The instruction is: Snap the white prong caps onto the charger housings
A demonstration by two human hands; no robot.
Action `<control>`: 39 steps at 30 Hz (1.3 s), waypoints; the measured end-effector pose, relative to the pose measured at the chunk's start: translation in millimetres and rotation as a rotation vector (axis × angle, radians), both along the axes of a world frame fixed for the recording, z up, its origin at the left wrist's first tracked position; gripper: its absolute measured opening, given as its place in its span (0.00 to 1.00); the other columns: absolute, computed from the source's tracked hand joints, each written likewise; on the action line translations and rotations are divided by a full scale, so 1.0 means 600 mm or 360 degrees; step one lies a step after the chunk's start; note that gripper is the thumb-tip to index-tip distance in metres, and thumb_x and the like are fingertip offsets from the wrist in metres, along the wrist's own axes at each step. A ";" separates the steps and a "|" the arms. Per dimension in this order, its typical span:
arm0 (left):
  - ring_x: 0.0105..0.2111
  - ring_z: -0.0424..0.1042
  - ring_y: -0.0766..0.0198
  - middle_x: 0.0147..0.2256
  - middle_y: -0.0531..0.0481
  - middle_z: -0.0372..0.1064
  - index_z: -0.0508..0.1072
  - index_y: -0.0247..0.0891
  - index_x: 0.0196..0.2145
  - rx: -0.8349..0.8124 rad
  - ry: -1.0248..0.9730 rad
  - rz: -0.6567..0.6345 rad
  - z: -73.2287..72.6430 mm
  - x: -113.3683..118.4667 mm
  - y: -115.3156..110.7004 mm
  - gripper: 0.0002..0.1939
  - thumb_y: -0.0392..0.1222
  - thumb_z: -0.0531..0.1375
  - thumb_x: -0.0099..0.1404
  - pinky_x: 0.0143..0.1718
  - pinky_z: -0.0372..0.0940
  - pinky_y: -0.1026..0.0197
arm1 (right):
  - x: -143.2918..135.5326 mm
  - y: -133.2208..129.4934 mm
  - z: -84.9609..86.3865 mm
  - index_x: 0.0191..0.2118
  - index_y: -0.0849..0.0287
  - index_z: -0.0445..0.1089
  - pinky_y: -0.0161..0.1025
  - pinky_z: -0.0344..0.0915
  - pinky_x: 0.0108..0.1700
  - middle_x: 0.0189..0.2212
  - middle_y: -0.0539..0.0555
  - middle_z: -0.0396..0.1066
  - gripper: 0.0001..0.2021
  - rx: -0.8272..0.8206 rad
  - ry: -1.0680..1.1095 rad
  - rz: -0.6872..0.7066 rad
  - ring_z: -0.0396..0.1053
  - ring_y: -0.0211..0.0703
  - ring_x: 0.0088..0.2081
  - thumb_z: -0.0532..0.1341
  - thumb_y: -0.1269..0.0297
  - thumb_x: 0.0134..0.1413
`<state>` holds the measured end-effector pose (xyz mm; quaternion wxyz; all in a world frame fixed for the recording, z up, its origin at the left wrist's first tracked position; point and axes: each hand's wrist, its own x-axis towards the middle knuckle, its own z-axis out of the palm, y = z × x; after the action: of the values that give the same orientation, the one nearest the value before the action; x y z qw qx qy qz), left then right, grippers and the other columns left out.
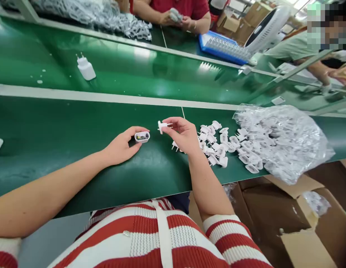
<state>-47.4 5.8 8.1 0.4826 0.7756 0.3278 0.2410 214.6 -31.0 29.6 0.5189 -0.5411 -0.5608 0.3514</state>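
Between the thumb and fingers of my left hand point(122, 147) is a white charger housing point(142, 137), its open end facing up with small electronic parts showing inside. My right hand point(184, 136) pinches a white plug cap point(162, 127) by its metal pins, a short way right of the housing; the two pieces are apart. One loose plug cap point(175, 145) lies under my right hand, partly hidden. To the right of that hand spreads a pile of similar plug caps point(214, 143) on the green table point(150, 171).
A clear plastic bag point(295, 137) full of plug caps lies at the right. A closed charger point(86, 69) sits on the green conveyor point(114, 59) beyond the pale rail. Cardboard boxes point(273, 208) stand below right. Across the line, a person in red handles something grey near a blue tray point(223, 47).
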 end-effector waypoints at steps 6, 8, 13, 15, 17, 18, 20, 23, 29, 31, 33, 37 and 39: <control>0.52 0.74 0.49 0.52 0.42 0.77 0.77 0.39 0.55 0.0176 0.0090 0.0185 -0.010 0.009 0.007 0.25 0.56 0.66 0.68 0.57 0.70 0.47 | -0.026 -0.012 0.025 0.57 0.49 0.78 0.45 0.74 0.52 0.44 0.51 0.81 0.15 0.0195 -0.0602 0.0086 0.77 0.43 0.45 0.65 0.63 0.68; 0.48 0.74 0.50 0.48 0.43 0.78 0.79 0.39 0.51 0.0201 0.0088 0.0195 -0.011 0.011 0.008 0.21 0.55 0.64 0.69 0.52 0.71 0.49 | -0.047 -0.012 0.039 0.55 0.51 0.78 0.43 0.75 0.51 0.43 0.50 0.82 0.13 0.0227 -0.0746 0.0137 0.79 0.43 0.44 0.68 0.63 0.65; 0.50 0.73 0.49 0.47 0.43 0.79 0.79 0.39 0.47 0.0214 0.0031 0.0196 -0.017 0.013 0.009 0.18 0.54 0.63 0.68 0.53 0.69 0.48 | -0.086 -0.009 0.044 0.46 0.54 0.81 0.40 0.72 0.43 0.42 0.52 0.83 0.07 0.0466 -0.1317 0.0256 0.79 0.44 0.42 0.63 0.67 0.71; 0.50 0.73 0.49 0.47 0.44 0.79 0.79 0.39 0.47 0.0216 0.0013 0.0177 -0.018 0.014 0.009 0.17 0.53 0.63 0.68 0.54 0.69 0.48 | -0.090 -0.007 0.036 0.47 0.54 0.81 0.40 0.72 0.43 0.44 0.53 0.84 0.09 0.0488 -0.1390 0.0262 0.79 0.44 0.42 0.62 0.66 0.73; 0.49 0.73 0.49 0.47 0.44 0.80 0.79 0.39 0.46 0.0208 -0.0002 0.0165 -0.017 0.015 0.010 0.16 0.53 0.63 0.68 0.53 0.69 0.48 | -0.091 -0.008 0.030 0.48 0.53 0.81 0.41 0.72 0.43 0.44 0.53 0.84 0.09 0.0505 -0.1466 0.0243 0.79 0.44 0.42 0.61 0.65 0.74; 0.49 0.73 0.49 0.46 0.43 0.80 0.79 0.39 0.45 0.0202 -0.0005 0.0163 -0.017 0.015 0.010 0.16 0.53 0.63 0.68 0.53 0.69 0.48 | -0.092 -0.009 0.028 0.47 0.53 0.81 0.40 0.71 0.43 0.44 0.53 0.84 0.10 0.0529 -0.1513 0.0221 0.79 0.44 0.42 0.60 0.65 0.75; 0.49 0.73 0.49 0.46 0.44 0.80 0.79 0.39 0.45 0.0186 0.0001 0.0167 -0.016 0.016 0.010 0.16 0.53 0.63 0.68 0.52 0.69 0.48 | -0.095 -0.013 0.027 0.46 0.54 0.81 0.40 0.70 0.42 0.43 0.53 0.84 0.10 0.0589 -0.1605 0.0170 0.78 0.43 0.41 0.60 0.66 0.75; 0.49 0.73 0.49 0.45 0.44 0.80 0.79 0.39 0.45 0.0174 0.0009 0.0175 -0.016 0.015 0.008 0.16 0.53 0.64 0.68 0.52 0.69 0.49 | -0.104 -0.018 0.028 0.45 0.55 0.80 0.40 0.67 0.41 0.39 0.53 0.83 0.10 0.0614 -0.1719 0.0104 0.75 0.42 0.38 0.60 0.67 0.75; 0.49 0.73 0.51 0.46 0.44 0.80 0.78 0.38 0.46 0.0195 0.0018 0.0182 -0.013 0.016 0.007 0.15 0.51 0.64 0.68 0.53 0.68 0.49 | -0.110 -0.020 0.033 0.45 0.55 0.79 0.41 0.63 0.37 0.34 0.51 0.78 0.10 0.0678 -0.1855 0.0089 0.67 0.42 0.32 0.59 0.69 0.74; 0.49 0.74 0.51 0.45 0.45 0.80 0.78 0.38 0.45 0.0198 0.0024 0.0183 -0.011 0.017 0.008 0.15 0.50 0.64 0.68 0.53 0.68 0.49 | -0.110 -0.020 0.036 0.46 0.55 0.78 0.42 0.62 0.36 0.34 0.52 0.77 0.11 0.0649 -0.1875 0.0147 0.66 0.43 0.32 0.57 0.69 0.75; 0.48 0.74 0.51 0.44 0.45 0.79 0.78 0.39 0.45 0.0188 0.0027 0.0174 -0.010 0.018 0.009 0.14 0.50 0.64 0.67 0.54 0.68 0.50 | -0.112 -0.021 0.039 0.46 0.54 0.78 0.44 0.60 0.36 0.34 0.53 0.76 0.12 0.0563 -0.1886 0.0189 0.66 0.45 0.32 0.55 0.68 0.75; 0.47 0.74 0.51 0.44 0.45 0.79 0.78 0.39 0.43 0.0169 0.0052 0.0170 -0.008 0.019 0.010 0.14 0.51 0.63 0.66 0.53 0.68 0.49 | -0.118 -0.020 0.042 0.45 0.53 0.77 0.45 0.63 0.41 0.36 0.55 0.76 0.13 0.0392 -0.1812 0.0167 0.69 0.47 0.35 0.54 0.65 0.77; 0.47 0.73 0.51 0.44 0.45 0.79 0.77 0.39 0.42 0.0178 0.0059 0.0187 -0.008 0.019 0.009 0.14 0.51 0.63 0.67 0.53 0.68 0.49 | -0.121 -0.021 0.039 0.45 0.52 0.77 0.45 0.67 0.51 0.36 0.54 0.77 0.13 0.0377 -0.1776 0.0131 0.71 0.46 0.37 0.55 0.64 0.77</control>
<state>-35.7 11.1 3.3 0.4175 0.7850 0.3677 0.2724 142.2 -43.5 52.8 0.1872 -0.5606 -0.8060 -0.0327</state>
